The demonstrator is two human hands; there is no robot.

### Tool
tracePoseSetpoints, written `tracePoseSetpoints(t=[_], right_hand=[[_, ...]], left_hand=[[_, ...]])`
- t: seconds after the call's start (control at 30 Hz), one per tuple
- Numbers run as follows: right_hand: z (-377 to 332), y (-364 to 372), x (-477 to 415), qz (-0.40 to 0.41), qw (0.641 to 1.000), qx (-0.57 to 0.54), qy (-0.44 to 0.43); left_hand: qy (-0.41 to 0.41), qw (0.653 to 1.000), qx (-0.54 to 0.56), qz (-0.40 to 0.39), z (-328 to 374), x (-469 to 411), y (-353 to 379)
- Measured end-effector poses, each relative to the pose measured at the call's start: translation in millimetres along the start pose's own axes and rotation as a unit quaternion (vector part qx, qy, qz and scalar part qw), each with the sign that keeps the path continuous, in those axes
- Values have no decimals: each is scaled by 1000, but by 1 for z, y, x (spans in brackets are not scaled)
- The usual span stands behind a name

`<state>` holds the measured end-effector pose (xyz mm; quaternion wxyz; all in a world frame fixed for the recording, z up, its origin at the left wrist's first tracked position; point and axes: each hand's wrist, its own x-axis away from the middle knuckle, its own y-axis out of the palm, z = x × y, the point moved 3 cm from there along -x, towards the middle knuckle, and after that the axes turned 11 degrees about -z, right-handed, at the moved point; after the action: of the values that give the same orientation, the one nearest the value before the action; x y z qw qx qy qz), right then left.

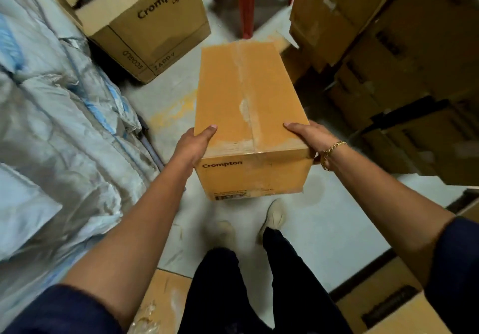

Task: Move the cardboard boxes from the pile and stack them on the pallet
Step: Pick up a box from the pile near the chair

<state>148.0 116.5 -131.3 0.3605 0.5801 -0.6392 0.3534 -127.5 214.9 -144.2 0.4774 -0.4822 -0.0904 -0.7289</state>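
Two pale shoes (274,214) stand on the smooth grey floor (324,230) at lower centre, with a flattened piece of cardboard (160,300) beside the legs. Just above them, the left hand (193,144) and the right hand (305,136), which wears a gold chain bracelet (331,152), clasp the near end of a cardboard box (248,100), one on each side. Each thumb lies flat on the top; the fingers are hidden down the sides. The box is held off the floor at mid-frame. Its long axis runs straight away from the person toward the upper centre, so both hands are equally near and the far end hangs unsupported. It is matt brown corrugated board with a taped, scuffed centre seam. Crinkled plastic-wrapped bundles (51,100) fill the left. At the right is the blurred pile of boxes (401,74). Farther off, an open printed carton (145,22) sits upper left, and red chair legs (246,2) top centre. No pallet shows.
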Motion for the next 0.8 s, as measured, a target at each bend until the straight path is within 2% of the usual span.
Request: tracePoseSetpoints(t=[0.2,0.53,0.8], right_hand=[[64,16,99,31,999,-28,7],[234,45,267,127,984,-126,-23],[419,36,387,235,932,-275,-39]], left_hand=[[34,998,-7,-49,-28,87,14],[83,982,-73,-153,-97,223,70],[133,935,-230,-236,-143,318,204]])
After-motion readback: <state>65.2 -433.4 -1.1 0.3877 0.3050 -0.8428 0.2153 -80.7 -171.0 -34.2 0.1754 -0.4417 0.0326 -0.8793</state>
